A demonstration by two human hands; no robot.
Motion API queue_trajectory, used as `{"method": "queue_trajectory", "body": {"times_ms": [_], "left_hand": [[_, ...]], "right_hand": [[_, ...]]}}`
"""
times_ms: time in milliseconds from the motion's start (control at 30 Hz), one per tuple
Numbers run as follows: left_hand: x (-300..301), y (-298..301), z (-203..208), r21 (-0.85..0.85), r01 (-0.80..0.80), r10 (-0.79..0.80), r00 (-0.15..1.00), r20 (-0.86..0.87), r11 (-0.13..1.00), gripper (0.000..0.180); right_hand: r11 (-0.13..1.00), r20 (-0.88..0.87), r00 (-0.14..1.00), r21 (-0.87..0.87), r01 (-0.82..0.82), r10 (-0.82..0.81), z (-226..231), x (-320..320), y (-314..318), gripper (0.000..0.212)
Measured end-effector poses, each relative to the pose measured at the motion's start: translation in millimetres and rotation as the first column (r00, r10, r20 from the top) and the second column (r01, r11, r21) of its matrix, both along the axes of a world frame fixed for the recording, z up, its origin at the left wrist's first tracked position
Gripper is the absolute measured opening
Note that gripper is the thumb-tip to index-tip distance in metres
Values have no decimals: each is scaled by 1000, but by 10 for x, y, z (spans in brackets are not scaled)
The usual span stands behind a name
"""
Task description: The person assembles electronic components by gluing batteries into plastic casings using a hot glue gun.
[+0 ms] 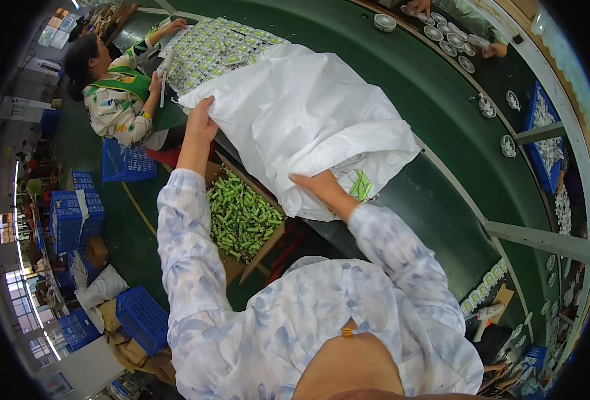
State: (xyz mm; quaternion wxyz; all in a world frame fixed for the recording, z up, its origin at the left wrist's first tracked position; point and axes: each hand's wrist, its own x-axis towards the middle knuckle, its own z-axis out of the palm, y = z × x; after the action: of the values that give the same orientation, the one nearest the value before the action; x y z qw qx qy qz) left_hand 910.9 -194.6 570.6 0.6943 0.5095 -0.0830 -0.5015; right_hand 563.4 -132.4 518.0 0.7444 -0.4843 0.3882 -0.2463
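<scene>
A large, crumpled white sack (295,93) lies over the bench in front of me. My left hand (201,121) pinches its left edge, near the far boards. Closer to me, my right hand (318,185) grips the rim at the sack's mouth, the thumb showing and the other fingers hidden by the material. Just right of that hand, a few green cylinders with thin wires (360,187) show in the opening. Below my left hand stands an open cardboard box (266,248) full of small green wired cylinders (238,213), which look like battery cells.
At the far left a co-worker (118,93) holds a white tool beside rows of white pieces with green cylinders (215,50). Blue crates (129,160) stand on the left floor. A green conveyor (435,100) curves along the right, with a metal post (541,241) jutting over it.
</scene>
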Motion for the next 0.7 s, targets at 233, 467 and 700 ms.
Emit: {"method": "queue_trajectory", "body": {"times_ms": [233, 467, 700], "left_hand": [[-726, 215, 1069, -276, 123, -29, 946, 323, 953, 35], [-1348, 379, 1944, -528, 120, 20, 968, 251, 841, 28], [-2020, 575, 1907, -396, 272, -160, 943, 293, 877, 25]], "right_hand": [[936, -137, 955, 204, 287, -263, 592, -238, 25, 32], [883, 340, 821, 281, 376, -458, 1688, -1651, 334, 44], [842, 313, 785, 278, 463, -535, 1791, -2883, 226, 41]]}}
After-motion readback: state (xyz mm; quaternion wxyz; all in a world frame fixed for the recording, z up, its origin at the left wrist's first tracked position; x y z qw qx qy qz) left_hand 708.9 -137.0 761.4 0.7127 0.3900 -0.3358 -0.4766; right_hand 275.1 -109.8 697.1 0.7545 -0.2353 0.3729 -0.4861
